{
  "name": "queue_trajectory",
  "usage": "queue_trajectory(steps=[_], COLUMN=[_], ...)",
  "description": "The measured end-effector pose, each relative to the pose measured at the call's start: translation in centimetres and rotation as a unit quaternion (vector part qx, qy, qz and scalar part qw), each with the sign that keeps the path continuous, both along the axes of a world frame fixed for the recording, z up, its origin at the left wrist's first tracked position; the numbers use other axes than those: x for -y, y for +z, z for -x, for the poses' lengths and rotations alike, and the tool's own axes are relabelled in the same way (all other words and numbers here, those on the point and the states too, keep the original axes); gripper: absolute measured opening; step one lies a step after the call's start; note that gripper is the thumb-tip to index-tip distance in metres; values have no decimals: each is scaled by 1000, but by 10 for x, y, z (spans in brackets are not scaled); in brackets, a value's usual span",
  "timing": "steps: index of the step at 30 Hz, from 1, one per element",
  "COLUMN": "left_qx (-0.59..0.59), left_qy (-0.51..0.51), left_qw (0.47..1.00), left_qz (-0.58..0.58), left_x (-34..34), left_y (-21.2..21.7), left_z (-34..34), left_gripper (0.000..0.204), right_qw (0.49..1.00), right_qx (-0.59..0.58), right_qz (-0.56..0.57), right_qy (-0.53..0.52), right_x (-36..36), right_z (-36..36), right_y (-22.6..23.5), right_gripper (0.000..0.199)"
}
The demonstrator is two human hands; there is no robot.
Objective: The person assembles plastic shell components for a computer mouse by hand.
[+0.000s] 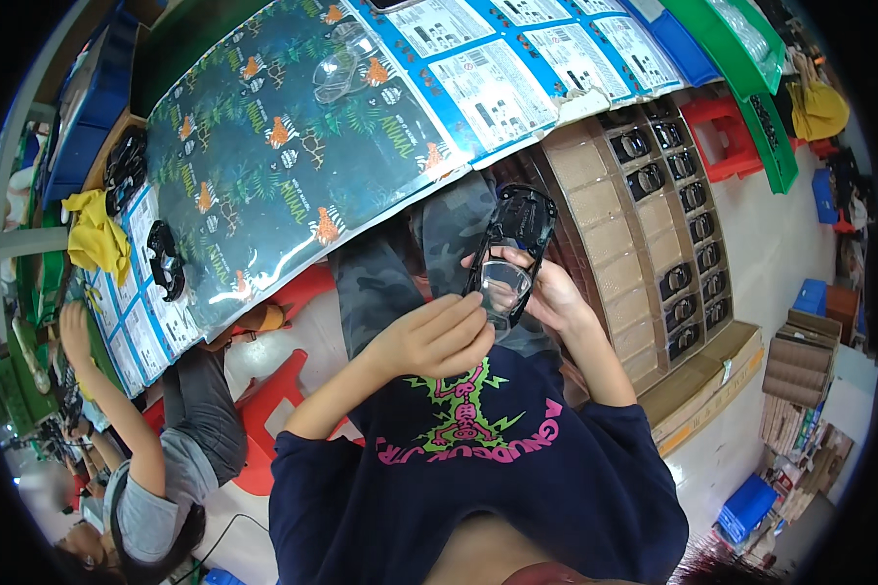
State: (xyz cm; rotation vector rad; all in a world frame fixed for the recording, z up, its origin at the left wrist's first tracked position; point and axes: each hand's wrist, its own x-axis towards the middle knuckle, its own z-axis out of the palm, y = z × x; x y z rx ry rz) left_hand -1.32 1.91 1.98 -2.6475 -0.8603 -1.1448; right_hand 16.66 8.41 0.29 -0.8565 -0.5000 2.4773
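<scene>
Over my lap I hold a black toy car body (525,219), tilted, with its far end close to the table edge. My right hand (556,295) is wrapped round its near right side, the fingers partly hidden behind it. A transparent plastic window piece (505,285) lies against the near part of the body; whether it is seated cannot be made out. The fingers of my left hand (441,336) are bent together at the window piece's left edge, pinching it. On the table, similar transparent pieces (339,76) lie at the far side, and another black car part (166,261) rests at the left.
A divided carton (610,268) with several black car bodies stands to my right. Green bins (751,58) and a red stool (720,136) are beyond it. At left, a co-worker's arm (117,400) reaches toward the table, near a yellow cloth (98,234). Printed sheets (488,97) cover the tabletop.
</scene>
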Motion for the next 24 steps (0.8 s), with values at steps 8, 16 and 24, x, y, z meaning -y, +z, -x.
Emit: queue_trajectory(steps=[8, 16, 24], left_qx=[38, 45, -54], left_qy=[33, 112, 97], left_qw=[997, 990, 968], left_qz=[52, 67, 227], left_x=[0, 12, 5], left_y=[-6, -4, 15], left_z=[0, -12, -5], left_gripper=[20, 29, 59], right_qw=[997, 969, 978], right_qx=[75, 204, 20], right_qz=[-9, -128, -206], right_qy=[-25, -61, -31], right_x=[11, 20, 27], right_z=[-3, 13, 7], right_y=[-5, 7, 4], right_gripper=[50, 76, 63])
